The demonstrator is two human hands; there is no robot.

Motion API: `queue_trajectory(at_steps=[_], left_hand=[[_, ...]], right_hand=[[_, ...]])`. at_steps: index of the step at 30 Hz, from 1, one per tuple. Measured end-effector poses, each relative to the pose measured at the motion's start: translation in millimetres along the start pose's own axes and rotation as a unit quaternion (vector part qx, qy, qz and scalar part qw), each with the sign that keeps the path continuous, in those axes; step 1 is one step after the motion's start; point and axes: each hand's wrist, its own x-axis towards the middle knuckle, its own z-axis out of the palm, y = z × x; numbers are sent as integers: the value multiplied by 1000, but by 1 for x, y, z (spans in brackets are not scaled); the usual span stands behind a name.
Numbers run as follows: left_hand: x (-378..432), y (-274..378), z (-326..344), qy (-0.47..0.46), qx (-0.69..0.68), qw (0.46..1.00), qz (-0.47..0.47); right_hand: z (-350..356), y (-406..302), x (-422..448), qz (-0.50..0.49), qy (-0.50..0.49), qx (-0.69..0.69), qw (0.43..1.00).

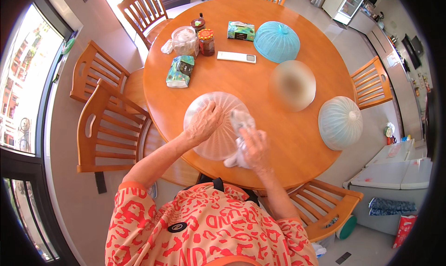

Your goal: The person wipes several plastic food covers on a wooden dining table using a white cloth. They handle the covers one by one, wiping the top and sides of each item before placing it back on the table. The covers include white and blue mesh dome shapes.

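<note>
A pale pinkish-white plastic mesh food cover (226, 149) stands dome-up near the table's front edge. My left hand (206, 122) grips it over the top, fingers curled; whatever lies under the palm is hidden. In my right hand (256, 147) is a crumpled white cloth (240, 156), held against the dome's right side. Motion blurs that hand and part of the cloth. Farther right on the wooden round table (223, 79) lies a round pale object with a brownish middle (292, 85), too blurred to identify.
Beyond stand a blue mesh cover (277, 42), a white mesh cover (339, 123) at the right edge, tissue packs (180, 71) (241, 31), a white device (236, 57), a clear tub (184, 42) and a red-lidded jar (207, 42). Wooden chairs (109, 126) surround the table.
</note>
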Motion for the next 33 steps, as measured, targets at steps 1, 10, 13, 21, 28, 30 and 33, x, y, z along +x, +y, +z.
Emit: queue_trajectory(at_steps=[1,10,13,21,28,30,33], left_hand=[[0,3,0,-11,-10,1000,-24],[-7,37,-8,26,-28,996,-83],[-8,11,16,74,25,996,-41],[-13,12,32,71,46,996,-25],[-18,11,32,68,62,996,-16],[-18,12,29,91,52,995,6],[-16,18,23,100,39,994,19]], right_hand=[[-2,16,5,26,-20,-13,999],[-25,43,73,209,-68,132,967],[-35,-2,49,80,-63,170,980],[-3,-1,35,-12,2,50,999],[29,36,135,52,-183,116,975],[52,40,167,24,-270,88,959],[98,64,198,49,-386,122,913]])
